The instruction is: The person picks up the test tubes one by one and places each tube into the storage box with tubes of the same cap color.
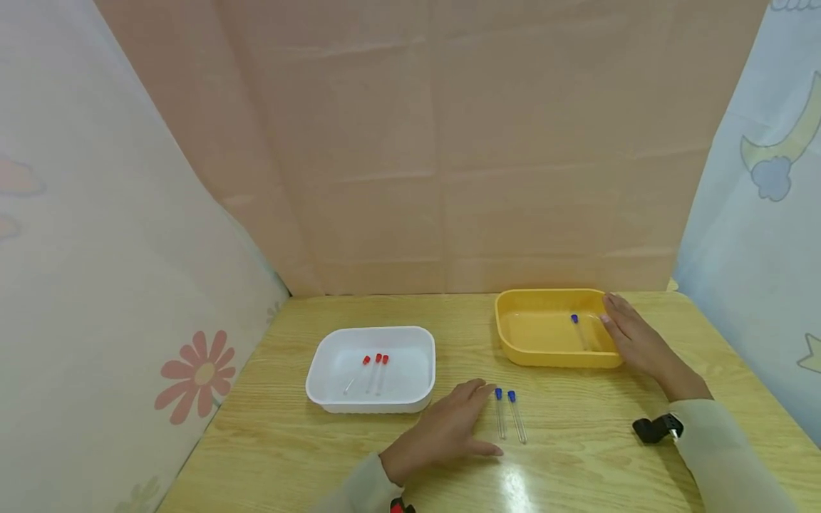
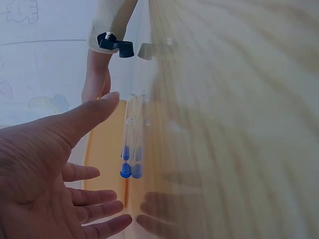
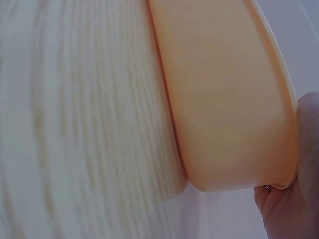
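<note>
Two clear test tubes with blue caps (image 1: 499, 394) (image 1: 512, 396) lie side by side on the table, caps pointing away from me. My left hand (image 1: 449, 427) is just left of them, thumb and fingers spread apart with nothing between them. In the left wrist view, the tubes (image 2: 125, 169) show beyond the open palm. My right hand (image 1: 635, 338) holds the right end of a yellow tray (image 1: 545, 359), thumb over the rim and fingers along the outside. Inside this tray lies one blue-capped tube (image 1: 574, 319), its lower part faint.
To the left stands a white tray (image 1: 372, 407) holding three red-capped tubes (image 1: 378, 358). A brown paper backdrop (image 1: 436, 157) rises behind the wooden table (image 1: 276, 456), and patterned white sheets (image 1: 128, 249) enclose the sides.
</note>
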Available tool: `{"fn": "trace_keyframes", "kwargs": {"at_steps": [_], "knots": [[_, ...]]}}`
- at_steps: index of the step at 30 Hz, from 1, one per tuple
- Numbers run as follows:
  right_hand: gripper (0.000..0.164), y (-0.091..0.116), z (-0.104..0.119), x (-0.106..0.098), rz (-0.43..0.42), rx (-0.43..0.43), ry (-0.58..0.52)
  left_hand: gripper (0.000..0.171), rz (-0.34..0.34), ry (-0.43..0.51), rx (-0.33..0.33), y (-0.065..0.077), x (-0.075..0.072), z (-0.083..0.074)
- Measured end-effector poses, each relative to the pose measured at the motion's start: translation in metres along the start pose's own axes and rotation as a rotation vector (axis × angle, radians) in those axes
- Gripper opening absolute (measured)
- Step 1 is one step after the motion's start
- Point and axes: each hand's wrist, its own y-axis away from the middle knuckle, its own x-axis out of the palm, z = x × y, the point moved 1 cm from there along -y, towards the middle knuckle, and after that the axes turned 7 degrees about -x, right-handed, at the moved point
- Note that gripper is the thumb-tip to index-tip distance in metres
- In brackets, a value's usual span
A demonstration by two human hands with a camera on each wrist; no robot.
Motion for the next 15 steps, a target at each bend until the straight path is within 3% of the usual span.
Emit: {"fn": "trace_keyframes", "kwargs": {"at_steps": [15], "knots": [[0.059,0.0,0.003,0.0,-0.004,-0.011,-0.008,0.1,0.019,0.015,0.05,-0.015,0.005,0.004]]}}
